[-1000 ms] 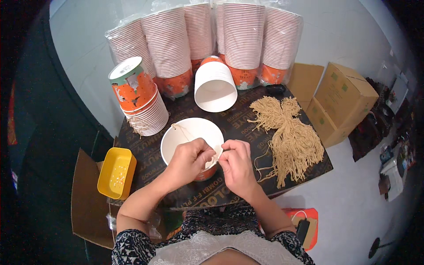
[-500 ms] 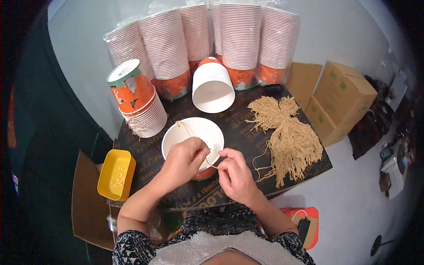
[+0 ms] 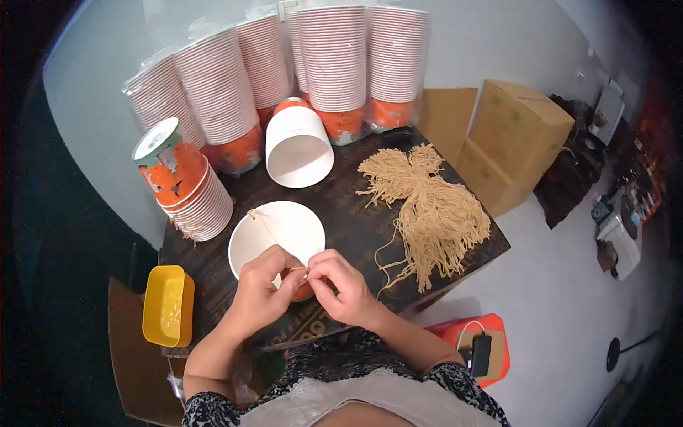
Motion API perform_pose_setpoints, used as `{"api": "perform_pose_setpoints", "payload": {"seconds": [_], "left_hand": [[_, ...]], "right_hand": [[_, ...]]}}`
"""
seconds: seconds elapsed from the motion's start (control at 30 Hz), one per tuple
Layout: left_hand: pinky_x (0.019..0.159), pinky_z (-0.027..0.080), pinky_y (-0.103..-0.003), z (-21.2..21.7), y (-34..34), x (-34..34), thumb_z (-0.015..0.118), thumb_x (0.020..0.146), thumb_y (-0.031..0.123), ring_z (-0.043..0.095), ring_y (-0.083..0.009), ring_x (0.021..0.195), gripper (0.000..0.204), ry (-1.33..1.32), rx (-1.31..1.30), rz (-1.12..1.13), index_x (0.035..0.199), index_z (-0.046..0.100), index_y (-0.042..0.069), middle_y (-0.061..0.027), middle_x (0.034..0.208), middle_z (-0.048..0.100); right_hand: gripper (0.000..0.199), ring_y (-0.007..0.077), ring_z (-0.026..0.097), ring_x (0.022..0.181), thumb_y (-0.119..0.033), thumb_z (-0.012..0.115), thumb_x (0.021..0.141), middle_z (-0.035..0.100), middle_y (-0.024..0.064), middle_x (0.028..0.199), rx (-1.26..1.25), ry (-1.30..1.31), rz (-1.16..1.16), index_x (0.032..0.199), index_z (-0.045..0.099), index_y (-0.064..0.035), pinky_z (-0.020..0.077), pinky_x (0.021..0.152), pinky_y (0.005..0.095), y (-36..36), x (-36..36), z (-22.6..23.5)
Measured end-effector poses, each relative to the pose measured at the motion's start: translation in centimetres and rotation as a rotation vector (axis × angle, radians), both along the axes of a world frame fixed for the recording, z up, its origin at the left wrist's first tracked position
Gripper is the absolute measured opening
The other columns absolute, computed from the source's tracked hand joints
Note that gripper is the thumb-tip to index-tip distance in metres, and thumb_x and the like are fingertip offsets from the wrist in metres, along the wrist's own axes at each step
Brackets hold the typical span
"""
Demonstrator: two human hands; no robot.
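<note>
In front of me a paper bucket (image 3: 265,229), white inside and orange outside, stands on the dark table. A thin tan cord (image 3: 260,222) runs from the far part of its rim across the opening toward my fingers. Pinched fingers of my left hand (image 3: 262,290) hold the cord at the near rim. Right beside them, my right hand (image 3: 344,286) is closed too, its fingertips pinching the cord and nearly meeting the left ones. The exact knot or hole there is too small to make out. A large bundle of tan cords (image 3: 435,224) lies to the right.
Behind the bucket, another white-lined bucket (image 3: 299,151) lies on its side. Tall plastic-wrapped bucket stacks (image 3: 331,60) line the wall. A shorter, upside-down stack (image 3: 203,203) and a yellow container (image 3: 168,307) with small pale bits are at left. Cardboard boxes (image 3: 516,135) stand beyond the table's right edge.
My hands have drawn together at the near rim; before, they were farther apart with cord between them. The whole view has shifted, so the table appears farther left.
</note>
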State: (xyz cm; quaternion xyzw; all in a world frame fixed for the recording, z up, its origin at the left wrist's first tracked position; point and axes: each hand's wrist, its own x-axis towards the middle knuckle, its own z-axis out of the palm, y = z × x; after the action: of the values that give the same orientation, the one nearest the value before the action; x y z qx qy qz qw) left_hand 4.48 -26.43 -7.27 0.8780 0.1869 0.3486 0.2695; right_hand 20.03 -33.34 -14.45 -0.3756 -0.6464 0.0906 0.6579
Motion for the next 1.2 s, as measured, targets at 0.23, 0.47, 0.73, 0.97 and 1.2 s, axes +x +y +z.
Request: {"api": "perform_pose_setpoints", "payload": {"seconds": [0.23,0.47,0.73,0.97,1.2], "left_hand": [[0.067,0.050,-0.036,-0.2,0.0,-0.4,0.068,0.080,0.000,0.063,-0.0295,0.070,0.010,0.083,0.010,0.059,0.082,0.059,0.000,-0.0132,0.077,0.062],[0.093,0.048,-0.049,-0.2,-0.2,-0.8,0.069,0.075,-0.003,0.061,-0.0286,0.072,0.017,0.125,0.251,-0.054,0.082,0.055,0.004,-0.0096,0.075,0.058],[0.101,0.042,-0.054,-0.9,-0.6,-0.8,0.069,0.072,-0.004,0.063,-0.0261,0.073,0.019,0.099,0.314,-0.091,0.082,0.056,0.005,-0.0084,0.076,0.060],[0.102,0.042,-0.053,-0.9,-0.4,-1.0,0.068,0.075,-0.003,0.062,-0.0258,0.069,0.016,0.065,0.268,-0.041,0.084,0.059,0.005,-0.0069,0.073,0.060],[0.100,0.044,-0.050,-1.1,0.1,-0.7,0.069,0.080,0.001,0.063,-0.0270,0.069,0.012,0.010,0.205,-0.062,0.087,0.060,0.005,-0.0074,0.077,0.063]], "right_hand": [[0.009,0.0162,0.053,0.067,0.006,0.059,0.088,0.055,0.0094,0.086,0.004,0.044,-0.081,0.094,0.055,0.0000,0.0435,0.059,0.0271,-0.1,-0.4,-0.6],[0.007,0.0073,0.047,0.060,0.005,0.059,0.090,0.053,0.0043,0.079,-0.059,0.200,-0.098,0.092,0.056,-0.0006,0.0389,0.054,0.0235,-0.3,-1.5,-0.7],[0.011,0.0062,0.052,0.059,0.007,0.063,0.088,0.055,0.0044,0.079,-0.046,0.193,-0.184,0.093,0.058,-0.0010,0.0407,0.051,0.0247,-0.1,-2.1,-0.7],[0.017,0.0265,0.061,0.061,0.005,0.070,0.079,0.056,0.0117,0.078,0.059,-0.025,-0.285,0.091,0.060,-0.0022,0.0474,0.052,0.0343,0.3,-1.6,-0.7],[0.021,0.0298,0.063,0.066,0.003,0.071,0.077,0.059,0.0116,0.083,0.067,-0.144,-0.287,0.096,0.063,-0.0032,0.0504,0.055,0.0385,-0.4,-0.9,-0.8]]}}
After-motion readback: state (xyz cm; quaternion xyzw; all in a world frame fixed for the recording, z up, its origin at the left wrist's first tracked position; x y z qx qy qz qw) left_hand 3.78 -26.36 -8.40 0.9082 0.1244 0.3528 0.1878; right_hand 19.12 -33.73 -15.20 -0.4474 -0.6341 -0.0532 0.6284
